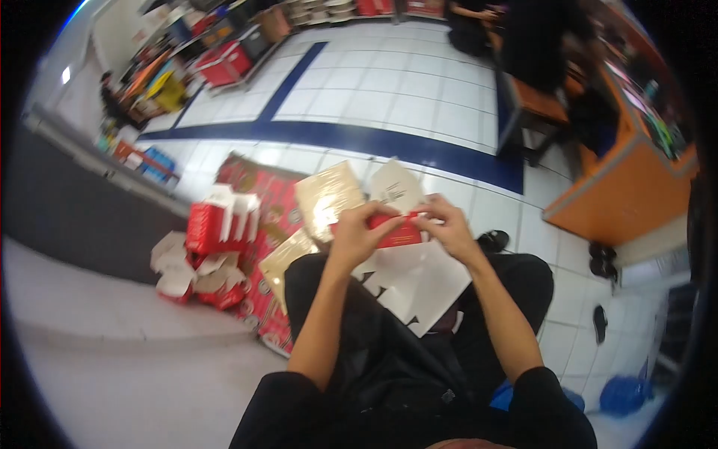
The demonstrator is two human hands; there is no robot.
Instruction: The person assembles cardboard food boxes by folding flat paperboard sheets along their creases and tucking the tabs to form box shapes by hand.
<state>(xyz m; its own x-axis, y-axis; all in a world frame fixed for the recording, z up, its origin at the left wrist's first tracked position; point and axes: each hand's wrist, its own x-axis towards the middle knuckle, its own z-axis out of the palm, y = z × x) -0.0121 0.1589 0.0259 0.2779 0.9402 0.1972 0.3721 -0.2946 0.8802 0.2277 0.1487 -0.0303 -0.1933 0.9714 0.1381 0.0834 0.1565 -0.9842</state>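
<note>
A flat cardboard sheet (419,280), white inside with a red printed panel (399,233), lies over my lap. My left hand (360,230) pinches the left part of the red panel, thumb and fingers closed on it. At the right end of the same panel, my right hand (447,226) grips the edge with its fingertips. A pale flap (396,185) rises beyond both hands. Gold sheets (329,196) lie just left of my left hand. Further left, folded red and white boxes (221,224) stand above opened cartons (217,278).
A patterned red mat (273,299) lies under the gold sheets. People (542,45) sit by an orange desk (621,179) at the upper right. Shoes (603,260) are on the tiles, and a red crate (224,64) stands at the upper left.
</note>
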